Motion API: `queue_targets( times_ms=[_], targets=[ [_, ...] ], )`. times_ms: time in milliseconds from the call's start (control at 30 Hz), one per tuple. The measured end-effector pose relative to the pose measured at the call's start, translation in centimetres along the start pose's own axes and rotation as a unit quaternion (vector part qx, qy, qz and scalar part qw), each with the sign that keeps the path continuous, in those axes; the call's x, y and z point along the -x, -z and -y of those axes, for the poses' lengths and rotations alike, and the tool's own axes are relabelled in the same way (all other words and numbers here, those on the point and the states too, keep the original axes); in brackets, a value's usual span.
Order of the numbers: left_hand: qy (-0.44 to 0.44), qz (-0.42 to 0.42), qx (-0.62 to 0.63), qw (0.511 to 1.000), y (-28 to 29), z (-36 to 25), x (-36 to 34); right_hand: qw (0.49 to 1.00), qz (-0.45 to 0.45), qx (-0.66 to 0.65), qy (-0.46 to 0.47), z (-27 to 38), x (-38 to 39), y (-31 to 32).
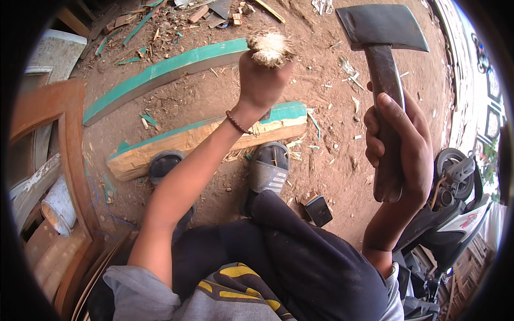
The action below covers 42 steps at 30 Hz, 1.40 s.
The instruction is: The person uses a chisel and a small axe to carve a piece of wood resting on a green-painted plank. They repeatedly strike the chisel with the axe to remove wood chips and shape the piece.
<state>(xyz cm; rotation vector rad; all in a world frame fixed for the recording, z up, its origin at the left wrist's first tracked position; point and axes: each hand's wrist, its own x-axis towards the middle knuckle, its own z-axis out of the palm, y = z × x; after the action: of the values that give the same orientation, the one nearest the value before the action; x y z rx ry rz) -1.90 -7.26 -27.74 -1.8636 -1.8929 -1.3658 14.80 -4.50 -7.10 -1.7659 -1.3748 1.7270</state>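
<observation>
My left hand (263, 80) is closed round a chisel (270, 49) whose pale wooden handle end is frayed and mushroomed. A bit of its dark blade shows below the fist, over a timber beam (214, 135); whether the tip touches the wood I cannot tell. The beam has teal paint on top and a freshly cut, bare front side, and lies on the ground by my sandals. Raised at the right, my right hand (401, 131) grips the dark wooden handle of an axe (381, 29), its broad metal head uppermost.
A second teal-painted beam (166, 69) lies farther off. Chips and scraps litter the dirt floor (326, 176). A black phone-like object (319, 211) lies near my knee. Wooden frames (72, 123) and a whitish can (60, 206) stand left; a motorbike (450, 214) is parked right.
</observation>
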Motion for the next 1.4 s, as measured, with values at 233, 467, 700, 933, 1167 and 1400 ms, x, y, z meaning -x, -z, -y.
queue_targets(
  times_ms=[233, 467, 700, 933, 1167, 1400],
  targets=[
    [0.09, 0.037, 0.226, 0.969, 1.4, -0.8, -0.4, 0.997, -0.048, 0.022, 0.059, 4.2, 3.6, -3.6],
    [0.141, 0.029, 0.237, 0.961, 3.5, -0.2, -1.4, 0.982, -0.068, 0.061, 0.167, 6.5, 3.8, -5.3],
    [0.243, 0.044, 0.382, 0.89, 5.5, -0.7, -0.8, 0.973, 0.197, 0.121, 0.001, 5.1, 3.6, -4.4],
    [0.244, 0.057, 0.342, 0.906, 5.2, 0.3, 0.1, 0.977, -0.019, 0.005, 0.211, 9.5, 3.5, -8.2],
    [0.328, -0.019, 0.429, 0.841, 6.1, -0.2, -1.4, 0.957, 0.196, 0.212, 0.033, 3.5, 2.0, -5.4],
    [0.276, 0.07, 0.356, 0.89, 5.5, 2.3, -0.3, 0.986, -0.035, 0.068, 0.146, 10.2, 4.0, -8.4]
  ],
)
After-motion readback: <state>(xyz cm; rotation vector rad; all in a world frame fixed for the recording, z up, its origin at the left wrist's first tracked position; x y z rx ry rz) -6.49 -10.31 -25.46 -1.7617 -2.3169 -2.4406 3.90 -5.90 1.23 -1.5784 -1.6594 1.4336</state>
